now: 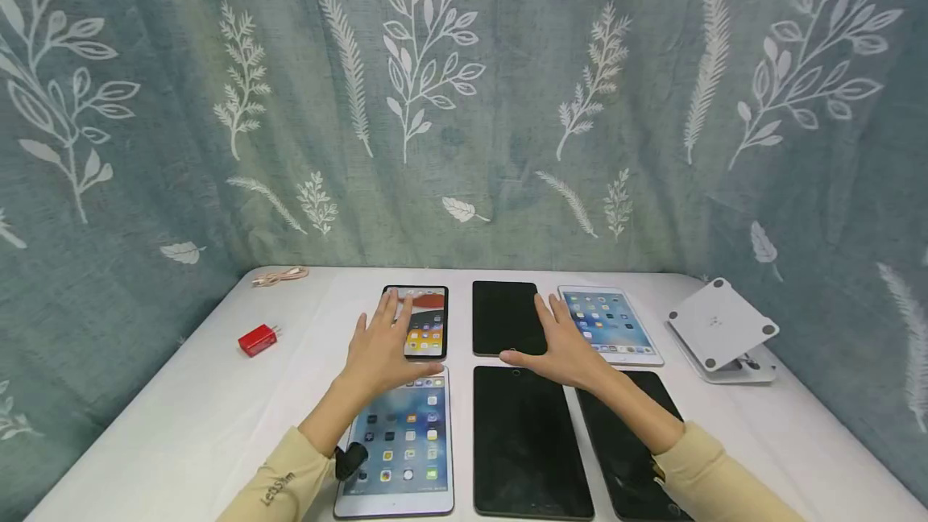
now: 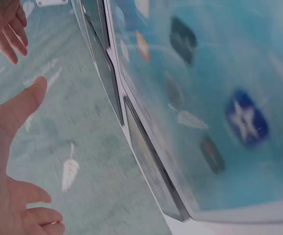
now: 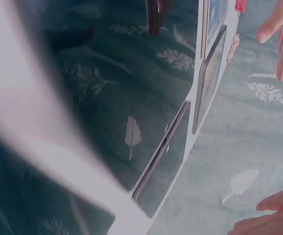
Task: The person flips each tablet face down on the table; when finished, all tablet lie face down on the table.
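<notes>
My left hand [image 1: 380, 353] is spread over a dark-framed tablet [image 1: 429, 333] with a lit screen at the back. Its thumb reaches across the top of a white tablet [image 1: 402, 449] in the front row, also lit. My right hand [image 1: 569, 349] has its fingers extended between a small black tablet [image 1: 503, 316] and a lit white tablet [image 1: 612, 325]. Below it lie a larger black tablet [image 1: 528, 441] and another black tablet [image 1: 616, 449], partly covered by the right forearm. Both wrist views show the hands raised above the screens, holding nothing.
A white folding stand [image 1: 721, 325] sits at the right edge of the white table [image 1: 181, 425]. On the left are a red charger plug [image 1: 257, 340] and, farther back, a coiled cable [image 1: 279, 276]. Leaf-patterned curtains [image 1: 507, 184] enclose the back and sides.
</notes>
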Demonstrator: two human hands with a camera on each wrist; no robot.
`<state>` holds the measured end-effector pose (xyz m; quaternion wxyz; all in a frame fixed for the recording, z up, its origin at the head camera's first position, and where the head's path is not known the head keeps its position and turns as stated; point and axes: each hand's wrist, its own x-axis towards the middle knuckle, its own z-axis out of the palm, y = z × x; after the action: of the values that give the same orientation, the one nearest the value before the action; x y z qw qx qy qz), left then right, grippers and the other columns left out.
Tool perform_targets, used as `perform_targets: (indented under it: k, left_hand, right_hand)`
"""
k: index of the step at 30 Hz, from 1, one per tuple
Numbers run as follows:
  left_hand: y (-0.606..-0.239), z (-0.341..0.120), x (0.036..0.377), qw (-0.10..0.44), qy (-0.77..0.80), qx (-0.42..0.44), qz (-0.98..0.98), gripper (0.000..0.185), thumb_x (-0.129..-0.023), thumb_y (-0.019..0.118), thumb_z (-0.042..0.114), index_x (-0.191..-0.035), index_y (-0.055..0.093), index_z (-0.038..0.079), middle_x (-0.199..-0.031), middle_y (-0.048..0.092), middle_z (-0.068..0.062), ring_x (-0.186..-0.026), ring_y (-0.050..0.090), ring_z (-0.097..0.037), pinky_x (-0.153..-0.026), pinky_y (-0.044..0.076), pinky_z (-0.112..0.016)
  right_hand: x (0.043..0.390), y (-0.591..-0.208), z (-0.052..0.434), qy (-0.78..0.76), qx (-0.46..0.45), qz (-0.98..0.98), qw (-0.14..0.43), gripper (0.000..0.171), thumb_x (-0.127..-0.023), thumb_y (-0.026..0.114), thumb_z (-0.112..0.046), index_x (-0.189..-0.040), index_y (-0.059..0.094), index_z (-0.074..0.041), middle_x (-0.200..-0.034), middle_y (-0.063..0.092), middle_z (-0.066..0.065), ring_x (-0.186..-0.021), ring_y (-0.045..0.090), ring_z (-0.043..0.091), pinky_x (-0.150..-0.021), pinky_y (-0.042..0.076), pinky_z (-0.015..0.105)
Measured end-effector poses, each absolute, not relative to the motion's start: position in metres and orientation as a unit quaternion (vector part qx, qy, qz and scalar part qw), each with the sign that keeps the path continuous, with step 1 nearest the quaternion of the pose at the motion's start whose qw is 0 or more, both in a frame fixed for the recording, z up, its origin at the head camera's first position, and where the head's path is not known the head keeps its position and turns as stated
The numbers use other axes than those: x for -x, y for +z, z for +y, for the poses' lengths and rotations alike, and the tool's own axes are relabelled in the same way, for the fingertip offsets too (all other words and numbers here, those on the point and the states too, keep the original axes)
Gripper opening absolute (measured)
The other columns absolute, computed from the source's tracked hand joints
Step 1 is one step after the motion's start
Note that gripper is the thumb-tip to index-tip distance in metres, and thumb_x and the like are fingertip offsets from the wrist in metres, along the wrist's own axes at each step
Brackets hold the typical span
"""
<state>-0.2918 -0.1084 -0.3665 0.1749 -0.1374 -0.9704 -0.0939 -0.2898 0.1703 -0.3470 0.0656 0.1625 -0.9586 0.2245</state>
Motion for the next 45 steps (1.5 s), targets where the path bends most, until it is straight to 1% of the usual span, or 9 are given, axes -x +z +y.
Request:
perform_targets:
  k: [8, 14, 23, 26, 30, 35, 39, 42, 45]
  left_hand:
    - [-0.368, -0.127, 0.309, 0.122, -0.155, 0.097, -0.976, 0.105, -0.066, 0.072, 0.053, -0.138, 0.025, -0.008, -0.145, 0.026, -0.024, -0.134, 0.026, -0.036, -0.104, 0.027, -0.054]
    - [-0.372, -0.139, 0.324, 0.083, -0.186, 0.077, -0.976, 0.096, -0.066, 0.077, 0.041, -0.132, 0.033, -0.013, -0.135, 0.038, -0.030, -0.125, 0.038, -0.041, -0.100, 0.036, -0.048]
    - [-0.377, -0.147, 0.340, 0.005, -0.209, 0.030, -0.978, 0.069, -0.061, 0.082, 0.033, -0.114, 0.056, -0.004, -0.099, 0.064, -0.016, -0.090, 0.059, -0.029, -0.083, 0.047, -0.043]
    - [-0.380, -0.147, 0.344, -0.015, -0.218, 0.022, -0.976, 0.062, -0.062, 0.081, 0.033, -0.108, 0.059, -0.001, -0.093, 0.064, -0.012, -0.083, 0.057, -0.024, -0.081, 0.047, -0.042]
    - [-0.385, -0.147, 0.348, -0.022, -0.214, 0.027, -0.976, 0.060, -0.063, 0.081, 0.032, -0.106, 0.060, -0.003, -0.093, 0.063, -0.013, -0.081, 0.056, -0.022, -0.081, 0.048, -0.041]
    - [-0.391, -0.148, 0.353, -0.018, -0.204, 0.048, -0.978, 0.052, -0.065, 0.080, 0.032, -0.100, 0.061, -0.003, -0.087, 0.063, -0.011, -0.077, 0.055, -0.020, -0.076, 0.048, -0.038]
    - [-0.391, -0.147, 0.352, -0.015, -0.204, 0.052, -0.977, 0.049, -0.066, 0.079, 0.030, -0.098, 0.061, -0.002, -0.085, 0.063, -0.010, -0.075, 0.055, -0.020, -0.074, 0.048, -0.037]
    - [-0.391, -0.147, 0.351, -0.020, -0.203, 0.052, -0.978, 0.047, -0.068, 0.078, 0.029, -0.098, 0.061, -0.002, -0.086, 0.062, -0.010, -0.075, 0.054, -0.020, -0.074, 0.048, -0.037]
    - [-0.391, -0.148, 0.350, -0.028, -0.203, 0.053, -0.977, 0.043, -0.070, 0.076, 0.030, -0.096, 0.061, -0.001, -0.084, 0.062, -0.010, -0.074, 0.053, -0.019, -0.072, 0.046, -0.036]
  right_hand:
    - [0.313, -0.355, 0.131, 0.257, -0.180, -0.948, 0.052, 0.105, -0.074, 0.063, -0.058, -0.143, 0.011, 0.002, -0.150, 0.011, 0.019, -0.139, 0.013, 0.035, -0.107, 0.023, 0.053]
    - [0.326, -0.364, 0.105, 0.272, -0.184, -0.944, 0.032, 0.099, -0.076, 0.065, -0.052, -0.141, 0.017, 0.005, -0.148, 0.019, 0.022, -0.137, 0.018, 0.036, -0.107, 0.025, 0.050]
    - [0.344, -0.384, 0.067, 0.295, -0.169, -0.940, -0.012, 0.087, -0.078, 0.065, -0.045, -0.135, 0.031, 0.011, -0.138, 0.036, 0.027, -0.127, 0.037, 0.038, -0.101, 0.035, 0.048]
    - [0.350, -0.392, 0.058, 0.280, -0.176, -0.944, -0.014, 0.074, -0.078, 0.065, -0.043, -0.124, 0.045, 0.011, -0.126, 0.048, 0.028, -0.118, 0.046, 0.038, -0.094, 0.042, 0.046]
    - [0.354, -0.399, 0.046, 0.241, -0.186, -0.952, -0.012, 0.050, -0.077, 0.066, -0.042, -0.096, 0.064, 0.005, -0.104, 0.060, 0.022, -0.102, 0.052, 0.033, -0.084, 0.045, 0.045]
    - [0.356, -0.400, 0.038, 0.264, -0.157, -0.951, -0.010, 0.030, -0.077, 0.062, -0.026, -0.081, 0.064, 0.004, -0.088, 0.061, 0.016, -0.083, 0.053, 0.026, -0.073, 0.045, 0.040]
    - [0.357, -0.402, 0.038, 0.387, -0.114, -0.915, -0.035, 0.017, -0.069, 0.052, -0.007, -0.080, 0.058, 0.005, -0.076, 0.054, 0.010, -0.067, 0.044, 0.020, -0.062, 0.035, 0.032]
    - [0.358, -0.402, 0.039, 0.480, -0.067, -0.871, -0.077, 0.027, -0.068, 0.050, -0.004, -0.090, 0.058, 0.009, -0.090, 0.056, 0.013, -0.081, 0.046, 0.023, -0.078, 0.039, 0.037]
    - [0.361, -0.401, 0.040, 0.540, -0.021, -0.836, -0.097, 0.039, -0.069, 0.050, -0.004, -0.104, 0.055, 0.013, -0.112, 0.053, 0.019, -0.102, 0.043, 0.028, -0.098, 0.033, 0.047]
